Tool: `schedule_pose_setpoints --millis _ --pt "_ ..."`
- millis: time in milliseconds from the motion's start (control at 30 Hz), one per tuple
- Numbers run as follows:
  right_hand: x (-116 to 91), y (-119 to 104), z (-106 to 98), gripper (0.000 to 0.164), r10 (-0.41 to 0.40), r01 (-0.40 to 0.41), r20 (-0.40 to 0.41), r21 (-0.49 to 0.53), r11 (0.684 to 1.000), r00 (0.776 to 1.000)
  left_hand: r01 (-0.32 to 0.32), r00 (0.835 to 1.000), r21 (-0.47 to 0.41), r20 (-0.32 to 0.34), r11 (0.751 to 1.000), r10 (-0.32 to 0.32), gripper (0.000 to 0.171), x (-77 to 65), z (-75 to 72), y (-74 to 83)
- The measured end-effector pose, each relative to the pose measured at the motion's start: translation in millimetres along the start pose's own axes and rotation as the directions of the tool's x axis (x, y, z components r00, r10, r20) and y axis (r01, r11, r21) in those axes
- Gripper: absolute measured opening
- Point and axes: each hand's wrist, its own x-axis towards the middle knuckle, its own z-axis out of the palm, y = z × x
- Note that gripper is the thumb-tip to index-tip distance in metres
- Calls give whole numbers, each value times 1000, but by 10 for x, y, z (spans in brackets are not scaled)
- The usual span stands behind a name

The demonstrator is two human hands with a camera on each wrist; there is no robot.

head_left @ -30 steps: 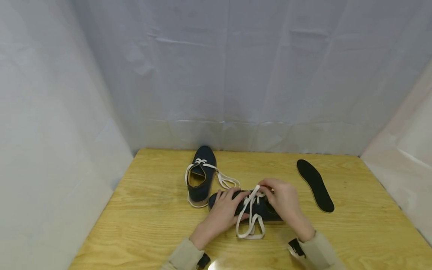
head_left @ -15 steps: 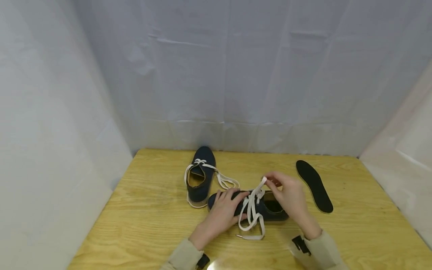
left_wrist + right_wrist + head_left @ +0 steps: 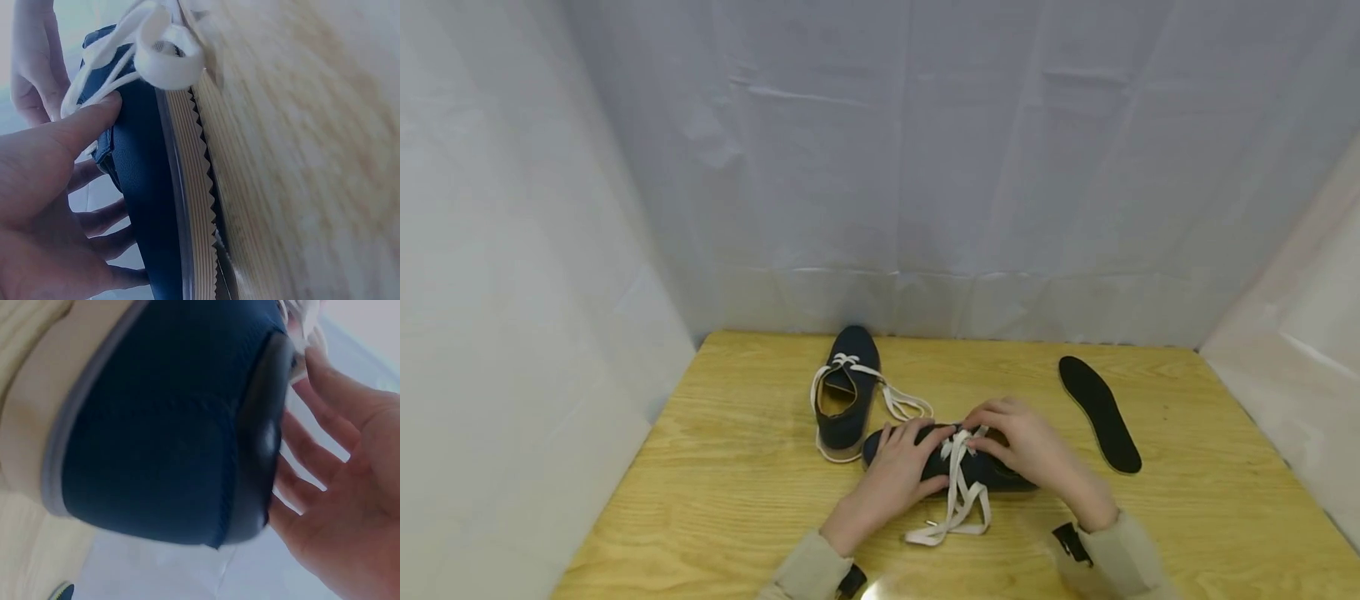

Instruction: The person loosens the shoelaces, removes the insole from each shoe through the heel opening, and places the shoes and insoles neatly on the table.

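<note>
A navy sneaker (image 3: 998,475) lies on the table with its toe to the left and its heel to the right. My left hand (image 3: 891,475) holds its front part, thumb on the near side and fingers over the top. At the eyelets, my right hand (image 3: 1026,442) pinches the white shoelace (image 3: 956,471) between thumb and fingers. Loose lace hangs down the near side onto the table, its metal tip showing. The left wrist view has a lace loop (image 3: 169,65) beside my left thumb. In the right wrist view the heel (image 3: 150,450) fills the middle.
A second navy sneaker (image 3: 854,340), toe pointing away, stands behind and left, its white laces trailing right toward the first. A black insole (image 3: 1101,412) lies at the right of the wooden table (image 3: 715,467). Pale sheeting (image 3: 895,167) closes the back and sides.
My right hand lifted a lace up and right, then came back down to the eyelets. The loose lace now hangs further toward the near edge. My left hand stays on the sneaker.
</note>
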Motion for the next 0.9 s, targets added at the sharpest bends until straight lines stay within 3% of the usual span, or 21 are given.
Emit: schedule_pose_setpoints --millis 167,267,433,533,633,767,800,900 --pt "4 -22 43 15 47 -48 -84 -3 999 995 -2 1000 -1 -12 1000 2 64 10 8 1" --pt "5 -42 29 14 119 -111 -176 54 992 977 -4 1000 9 -19 1000 4 64 12 15 -4" --pt "24 -24 -18 12 197 -159 -374 132 979 906 -12 1000 23 -28 1000 13 65 6 20 -9" --pt "21 5 -75 11 240 -164 -442 203 965 864 -15 999 20 -29 1000 16 65 1 13 -3" --pt "2 19 -147 13 318 -155 -424 375 914 848 -14 1000 10 -27 1000 15 65 -6 3 6" --pt "-7 30 -215 19 410 -154 -348 573 805 843 -15 1000 2 -27 1000 15 64 -6 3 9" --pt "-4 38 -219 22 419 -168 -328 583 795 847 -13 1000 2 -26 1000 13 64 -5 7 7" --pt "-5 53 -208 35 425 -239 -272 522 819 864 -8 1000 4 -21 1000 8 65 -2 10 5"
